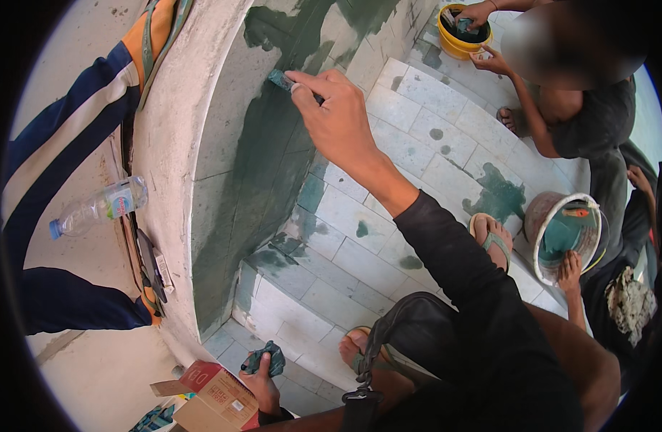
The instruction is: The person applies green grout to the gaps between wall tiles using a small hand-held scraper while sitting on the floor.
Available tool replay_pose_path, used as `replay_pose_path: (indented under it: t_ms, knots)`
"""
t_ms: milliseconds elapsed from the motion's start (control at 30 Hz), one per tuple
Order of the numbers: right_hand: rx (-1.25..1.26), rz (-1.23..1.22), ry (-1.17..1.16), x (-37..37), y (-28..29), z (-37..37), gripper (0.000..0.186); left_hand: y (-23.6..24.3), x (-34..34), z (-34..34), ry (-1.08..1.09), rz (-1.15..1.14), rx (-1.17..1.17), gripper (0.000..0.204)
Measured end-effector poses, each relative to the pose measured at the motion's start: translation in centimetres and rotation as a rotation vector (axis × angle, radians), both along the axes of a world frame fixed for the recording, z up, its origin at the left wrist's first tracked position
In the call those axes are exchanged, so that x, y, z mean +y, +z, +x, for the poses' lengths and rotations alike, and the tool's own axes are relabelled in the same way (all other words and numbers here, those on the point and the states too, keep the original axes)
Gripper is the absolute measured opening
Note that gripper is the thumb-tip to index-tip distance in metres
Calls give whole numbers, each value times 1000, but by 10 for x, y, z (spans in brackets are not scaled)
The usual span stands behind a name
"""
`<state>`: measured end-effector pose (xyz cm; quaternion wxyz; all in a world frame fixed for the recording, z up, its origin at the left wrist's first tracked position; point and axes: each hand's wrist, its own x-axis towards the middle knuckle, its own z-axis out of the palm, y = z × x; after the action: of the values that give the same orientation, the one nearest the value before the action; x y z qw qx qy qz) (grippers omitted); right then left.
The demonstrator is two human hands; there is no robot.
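My right hand (331,119) pinches a small green-smeared applicator (279,79) against the upper part of the curved tiled wall (223,216), where dark green coating covers much of the surface in uneven patches. At the bottom, my left hand (263,389) grips a crumpled, green-stained cloth or plastic wad (271,354), beside an open cardboard box (212,399). Pale tiled steps (360,266), spotted with green, curve below the wall, and my sandalled feet rest on them.
Another person (590,122) crouches at top right, hands on a yellow bucket (457,47). A co-worker's hand (568,270) touches a white bucket (547,205) of green liquid at right. Someone's striped-trousered legs (79,122), a plastic bottle (86,212) and small dark items (151,259) lie along the left ledge.
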<state>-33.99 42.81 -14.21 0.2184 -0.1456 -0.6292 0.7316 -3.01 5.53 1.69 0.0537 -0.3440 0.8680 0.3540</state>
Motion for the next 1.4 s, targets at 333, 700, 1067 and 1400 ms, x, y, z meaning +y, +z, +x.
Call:
replay_pose_path:
  t_ms: [333, 700, 1067, 1400]
  knots:
    - [31, 98, -249, 16, -14, -31, 37, 3, 11, -8, 49, 65, -31, 15]
    - [-82, -201, 8, -10, -23, 6, 41, 5, 10, -6, 23, 88, -12, 20]
    - [128, -4, -203, -33, -39, -10, 45, -4, -13, 6, 24, 87, 7, 17]
    - [-74, -37, -63, -11, -25, 7, 43, -1, -5, 6, 29, 44, 2, 18]
